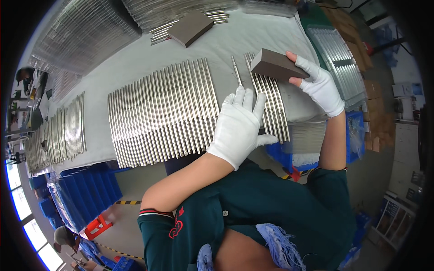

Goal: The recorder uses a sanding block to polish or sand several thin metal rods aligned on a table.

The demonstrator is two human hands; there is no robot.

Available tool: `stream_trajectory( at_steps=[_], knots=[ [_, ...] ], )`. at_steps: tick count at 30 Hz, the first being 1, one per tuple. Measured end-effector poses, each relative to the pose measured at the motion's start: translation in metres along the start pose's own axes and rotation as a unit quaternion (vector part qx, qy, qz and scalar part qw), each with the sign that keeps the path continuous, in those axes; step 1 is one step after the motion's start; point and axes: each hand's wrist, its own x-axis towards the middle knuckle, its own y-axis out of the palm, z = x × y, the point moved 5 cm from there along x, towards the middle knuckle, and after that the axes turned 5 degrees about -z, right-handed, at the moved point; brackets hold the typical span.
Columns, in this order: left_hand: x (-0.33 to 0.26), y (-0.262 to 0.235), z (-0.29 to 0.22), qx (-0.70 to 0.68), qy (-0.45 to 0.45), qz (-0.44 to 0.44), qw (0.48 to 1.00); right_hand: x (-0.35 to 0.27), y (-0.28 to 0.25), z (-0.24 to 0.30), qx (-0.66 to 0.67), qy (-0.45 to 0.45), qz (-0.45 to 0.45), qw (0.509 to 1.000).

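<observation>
In my right hand (322,88), white-gloved with bare fingertips showing, is a grey-brown rectangular block (271,64) like a sanding block, gripped between thumb and fingers. It is over the far ends of a small row of metal rods (276,108) and partly covers them. My left hand (238,124), in a white glove, lies palm down with fingers stretched out. Its fingertips are on or beside a single rod (236,70), whose near part is hidden under the hand. Left of that hand, a wide row of shiny rods (162,113) lies side by side on the pale-covered table (226,40).
A second grey-brown block (191,28) rests on several rods at the back. Clear plastic trays (86,36) are stacked at the far left, with another tray (339,65) at right. More rods (56,135) lie left. Blue bins (88,194) stand below the table edge.
</observation>
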Motion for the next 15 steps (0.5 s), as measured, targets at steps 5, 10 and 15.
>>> stream_trajectory(
  at_steps=[5,10,15],
  knots=[
    [0.005,0.008,-0.007,0.073,0.020,0.007,0.997,-0.003,-0.008,0.004,-0.046,0.001,0.050,0.998],
    [0.005,0.009,-0.007,0.057,0.014,0.020,0.998,-0.002,-0.014,0.005,-0.034,0.007,0.062,0.998],
    [0.004,0.008,-0.006,0.046,0.010,0.026,0.999,0.002,-0.007,0.017,-0.079,-0.045,0.089,0.992]
  ],
)
